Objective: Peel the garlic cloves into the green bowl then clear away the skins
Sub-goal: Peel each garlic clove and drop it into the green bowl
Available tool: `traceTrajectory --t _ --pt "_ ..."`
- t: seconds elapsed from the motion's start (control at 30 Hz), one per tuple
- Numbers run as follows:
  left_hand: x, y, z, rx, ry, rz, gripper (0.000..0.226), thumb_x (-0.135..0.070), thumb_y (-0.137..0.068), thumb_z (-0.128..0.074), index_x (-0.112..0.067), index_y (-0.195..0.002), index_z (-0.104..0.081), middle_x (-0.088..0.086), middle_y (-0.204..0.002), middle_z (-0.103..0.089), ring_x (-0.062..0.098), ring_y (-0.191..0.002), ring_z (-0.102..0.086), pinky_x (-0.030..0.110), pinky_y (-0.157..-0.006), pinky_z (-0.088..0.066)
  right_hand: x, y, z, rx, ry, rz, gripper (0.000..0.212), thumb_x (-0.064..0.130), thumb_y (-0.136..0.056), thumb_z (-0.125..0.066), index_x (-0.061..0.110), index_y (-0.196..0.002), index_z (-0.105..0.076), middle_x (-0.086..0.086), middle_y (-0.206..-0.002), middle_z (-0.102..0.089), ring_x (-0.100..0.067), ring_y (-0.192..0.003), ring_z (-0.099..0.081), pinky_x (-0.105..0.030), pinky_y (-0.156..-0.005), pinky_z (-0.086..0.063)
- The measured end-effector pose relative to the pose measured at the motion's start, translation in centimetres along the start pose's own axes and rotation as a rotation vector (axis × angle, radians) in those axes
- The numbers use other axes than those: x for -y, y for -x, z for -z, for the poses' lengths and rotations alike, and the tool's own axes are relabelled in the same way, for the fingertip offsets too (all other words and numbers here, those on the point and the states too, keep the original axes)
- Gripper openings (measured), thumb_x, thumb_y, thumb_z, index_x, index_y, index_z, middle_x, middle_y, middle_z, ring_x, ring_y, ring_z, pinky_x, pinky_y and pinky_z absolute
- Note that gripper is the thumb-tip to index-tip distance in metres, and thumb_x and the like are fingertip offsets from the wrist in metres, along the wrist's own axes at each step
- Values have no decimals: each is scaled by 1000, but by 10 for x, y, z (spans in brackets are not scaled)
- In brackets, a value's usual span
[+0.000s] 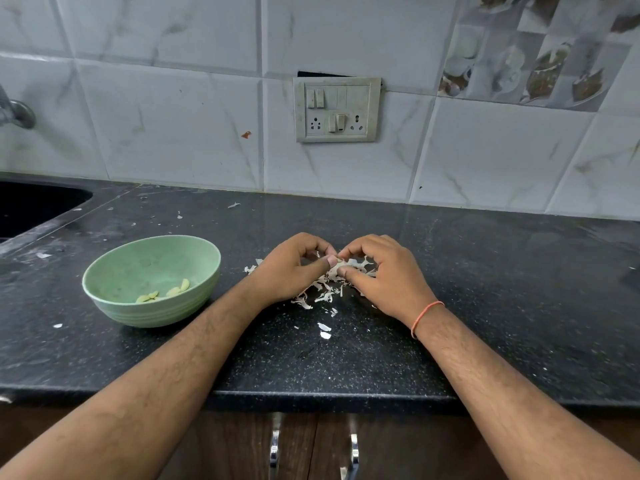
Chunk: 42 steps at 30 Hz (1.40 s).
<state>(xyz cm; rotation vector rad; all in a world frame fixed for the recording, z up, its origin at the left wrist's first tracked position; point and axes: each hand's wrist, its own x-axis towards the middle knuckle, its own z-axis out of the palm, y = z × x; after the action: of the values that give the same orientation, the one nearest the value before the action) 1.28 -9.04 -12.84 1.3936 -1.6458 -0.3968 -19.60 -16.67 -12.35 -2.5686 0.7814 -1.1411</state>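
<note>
- green bowl (114, 271) sits on the counter (485, 289), left of both hands; round, smooth inside, faint ridged bands on the outer wall.
- in it: a few peeled garlic cloves (162, 293), pale yellow, curved, lying near the front of the bowl floor.
- left hand (287, 271) and right hand (384, 275) meet over the counter, right of the bowl; fingers of both curled in, tips pinching one unpeeled garlic clove (336, 265) between them, its papery cover partly showing.
- skins (318, 294) lie under and around the hands in a loose heap: thin, white, dry curls and flakes; a few stray pieces (325, 330) nearer the counter edge, others scattered towards the wall and the sink.
- counter is black stone with fine pale speckle, glossy, dusty towards the left.
- dark sink (31, 206) sunk in the counter at far left; metal tap (17, 114) just above it at the frame edge.
- wall behind in white marble-look tiles (173, 116), grey veins; a switch and socket plate (336, 109) set in it, one patterned tile panel top right.
- orange thread band (424, 315) on the right wrist.
- two metal cabinet handles (311, 452) below the counter edge, dark wood fronts.
</note>
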Motion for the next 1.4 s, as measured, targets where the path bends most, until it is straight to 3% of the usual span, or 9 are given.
traceTrajectory --t 0.2,0.4,0.73,0.83,0.93,1.13,1.23,1.3,1.4 --pt "-2 1 3 70 240 72 12 -33 -104 -68 -24 -105 -76 2 -99 -75 14 -85 -63 28 -80 -51 6 0 1 -83 -87 42 7 32 -92 -82 32 -100 -81 19 -93 -74 -10 -96 -65 -30 -77 -54" --pt "-8 4 6 52 330 -17 17 -29 -105 -66 -14 -108 -74 -6 -101 -75 7 -97 -68 24 -91 -52 14 0 4 -149 -254 6 12 32 -93 -83 23 -102 -84 15 -97 -78 -10 -93 -72 -16 -78 -50" --pt "-9 8 3 -77 148 -119 18 -23 -105 -67 -7 -106 -74 -14 -89 -68 -10 -66 -57 7 -65 -41 19 5 12 -177 -265 42 6 24 -96 -80 24 -100 -84 8 -98 -71 -18 -86 -68 -43 -68 -56" --pt "-2 7 4 -158 25 -126 33 -51 -105 -61 -23 -107 -77 -16 -94 -72 0 -86 -68 22 -76 -51 14 7 34 -112 -196 -50 5 28 -96 -80 29 -97 -85 17 -92 -78 -7 -86 -73 -29 -77 -59" --pt "2 7 4 -176 -66 -149 26 -47 -105 -61 -27 -109 -76 -14 -102 -73 5 -94 -70 29 -81 -54 2 9 60 90 39 -115 6 34 -96 -78 36 -94 -84 26 -82 -76 9 -83 -69 -12 -77 -50" --pt "-3 6 6 -143 -165 -181 15 -30 -107 -63 -26 -106 -78 -18 -105 -72 3 -104 -67 20 -89 -51 -15 6 100 334 442 -78 12 38 -98 -73 35 -97 -84 17 -89 -78 -2 -83 -68 -24 -74 -49" --pt "-5 9 7 -125 -173 -168 28 -35 -109 -59 -32 -94 -82 -18 -95 -76 -1 -94 -68 15 -79 -47 -15 6 88 477 583 1 18 40 -100 -68 30 -100 -83 12 -95 -80 -13 -94 -72 -27 -75 -46" --pt "-7 10 7 -145 -181 -140 31 -42 -108 -59 -33 -90 -83 -17 -80 -75 -3 -80 -67 13 -71 -46 -14 -3 94 437 582 10 17 36 -100 -68 31 -100 -84 13 -95 -81 -11 -92 -73 -23 -70 -41" --pt "-7 11 9 -169 -172 -121 9 -32 -98 -77 -31 -106 -82 -24 -91 -75 -14 -88 -65 3 -74 -44 -12 -9 99 379 562 -6 15 36 -100 -69 32 -100 -84 16 -96 -80 -8 -92 -73 -21 -70 -39"
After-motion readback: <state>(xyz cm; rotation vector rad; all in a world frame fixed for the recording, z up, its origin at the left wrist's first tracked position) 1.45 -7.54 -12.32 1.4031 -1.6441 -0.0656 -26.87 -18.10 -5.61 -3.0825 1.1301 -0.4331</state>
